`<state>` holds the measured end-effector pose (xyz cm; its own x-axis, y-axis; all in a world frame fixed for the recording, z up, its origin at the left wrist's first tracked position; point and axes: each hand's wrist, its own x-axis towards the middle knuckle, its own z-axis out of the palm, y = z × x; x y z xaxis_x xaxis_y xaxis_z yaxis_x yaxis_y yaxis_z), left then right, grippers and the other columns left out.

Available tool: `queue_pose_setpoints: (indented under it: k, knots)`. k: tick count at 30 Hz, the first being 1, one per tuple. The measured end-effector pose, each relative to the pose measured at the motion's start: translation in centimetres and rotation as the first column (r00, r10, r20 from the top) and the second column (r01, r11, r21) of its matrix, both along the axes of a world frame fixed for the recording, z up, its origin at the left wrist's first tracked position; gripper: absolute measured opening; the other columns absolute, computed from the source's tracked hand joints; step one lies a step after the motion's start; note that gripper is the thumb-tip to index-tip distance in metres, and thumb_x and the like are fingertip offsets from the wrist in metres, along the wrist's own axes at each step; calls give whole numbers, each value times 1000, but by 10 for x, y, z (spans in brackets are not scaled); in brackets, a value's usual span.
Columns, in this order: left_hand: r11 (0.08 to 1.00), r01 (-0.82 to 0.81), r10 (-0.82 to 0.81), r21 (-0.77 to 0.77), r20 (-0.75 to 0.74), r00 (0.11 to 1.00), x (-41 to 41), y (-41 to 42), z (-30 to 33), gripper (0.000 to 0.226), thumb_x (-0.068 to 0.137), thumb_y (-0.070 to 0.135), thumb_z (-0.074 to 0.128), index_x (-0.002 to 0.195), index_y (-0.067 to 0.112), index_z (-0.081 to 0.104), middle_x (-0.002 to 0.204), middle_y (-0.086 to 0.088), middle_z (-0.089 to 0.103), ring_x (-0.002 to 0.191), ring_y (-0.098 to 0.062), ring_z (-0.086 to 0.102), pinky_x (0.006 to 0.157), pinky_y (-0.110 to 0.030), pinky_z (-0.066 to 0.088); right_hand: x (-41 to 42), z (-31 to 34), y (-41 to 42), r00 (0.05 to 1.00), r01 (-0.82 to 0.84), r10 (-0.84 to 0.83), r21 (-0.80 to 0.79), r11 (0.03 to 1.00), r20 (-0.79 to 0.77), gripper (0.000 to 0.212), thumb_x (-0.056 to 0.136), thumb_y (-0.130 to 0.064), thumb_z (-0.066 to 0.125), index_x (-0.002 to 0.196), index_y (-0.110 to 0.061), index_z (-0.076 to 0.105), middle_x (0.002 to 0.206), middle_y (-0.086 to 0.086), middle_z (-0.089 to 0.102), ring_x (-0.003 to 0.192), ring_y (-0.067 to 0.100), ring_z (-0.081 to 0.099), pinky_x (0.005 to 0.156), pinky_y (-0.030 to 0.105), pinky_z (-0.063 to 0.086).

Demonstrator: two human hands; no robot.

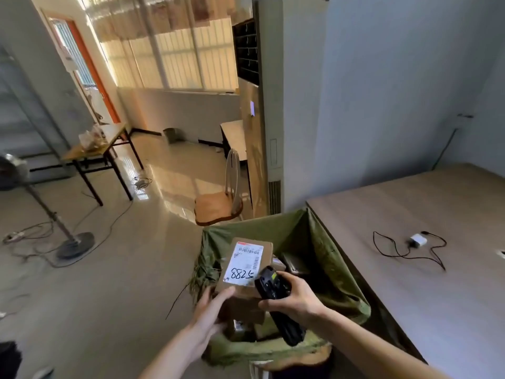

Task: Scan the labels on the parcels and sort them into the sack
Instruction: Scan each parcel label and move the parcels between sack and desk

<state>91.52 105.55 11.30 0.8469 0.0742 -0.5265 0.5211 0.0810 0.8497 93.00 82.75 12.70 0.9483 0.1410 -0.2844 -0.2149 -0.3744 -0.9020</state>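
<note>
Parcel (247, 265), a flat brown cardboard box bearing a white label handwritten "5288", is held above the open mouth of the green woven sack (325, 253). The left hand (210, 310) grips its near edge, thumb on top. The right hand (295, 298) has its fingers curled round a black handheld scanner (273, 289) just beside the label. More cardboard boxes lie inside the sack, which stands against the wooden table (437, 283).

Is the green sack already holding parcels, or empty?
Holding parcels: brown boxes lie inside the open green sack, beyond and below the labelled parcel the left hand holds over it.
</note>
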Motion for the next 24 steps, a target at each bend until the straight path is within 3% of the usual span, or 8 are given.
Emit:
queue_pose_setpoints:
  k: [3,5,9,13,16,20,22,24]
  knots:
    - [999,-16,19,35,-69,997,34,-7,-33,59,78,43,81,129,25,56,117,-8,71,108,-29,69,96,-49,56,40,-33,-6,998,-1,0,-14,1000,-58,68,64,-20,97,116,-34,56,101,-14,72,90,-3,68,74,8,51]
    - [996,-30,38,86,-95,995,50,-12,-52,48,84,40,76,126,25,59,114,-6,72,107,-26,68,98,-45,54,59,-54,-7,995,0,-3,-34,999,-97,68,62,-22,98,119,-28,61,101,-11,75,92,1,71,82,15,56]
    - [983,-15,42,183,-146,988,75,-21,-78,44,92,39,68,131,25,54,112,-1,67,104,-21,60,95,-36,45,83,-82,-7,983,-60,48,-65,996,-179,90,49,-38,97,132,-21,64,106,-7,77,98,4,72,95,27,58]
    - [930,24,34,368,-149,988,97,-23,-90,63,96,41,62,152,23,38,148,-7,48,132,-28,45,109,-40,34,103,-92,-6,983,-78,39,-214,974,-181,91,45,-50,89,130,-28,66,104,-13,75,99,3,70,93,27,58]
    - [886,57,-3,460,-117,993,108,-21,-92,54,95,34,66,142,16,47,131,-5,57,109,-20,50,93,-32,37,103,-82,-18,986,-76,12,-377,923,-169,81,57,-48,86,133,-41,58,105,-15,64,106,11,66,89,26,54]
    - [774,127,-87,621,-93,992,121,-14,-87,48,94,32,66,137,16,53,115,3,52,101,-18,50,88,-31,43,101,-79,-44,987,-36,-35,-424,905,-159,93,63,-44,88,147,-34,49,114,-13,61,110,11,63,94,30,56]
    - [755,156,-134,636,-84,987,129,-16,-83,54,92,39,68,140,21,51,132,-1,54,114,-24,55,98,-39,50,100,-73,-58,986,-13,-57,-415,910,-154,95,66,-44,91,149,-32,47,121,-12,62,113,10,62,94,29,54]
    - [731,186,-186,657,-70,980,137,-23,-74,58,92,41,68,143,22,48,148,-4,46,131,-26,49,107,-42,44,96,-64,-73,985,22,-85,-385,923,-148,93,69,-44,91,149,-30,46,119,-12,59,114,10,60,98,30,54]
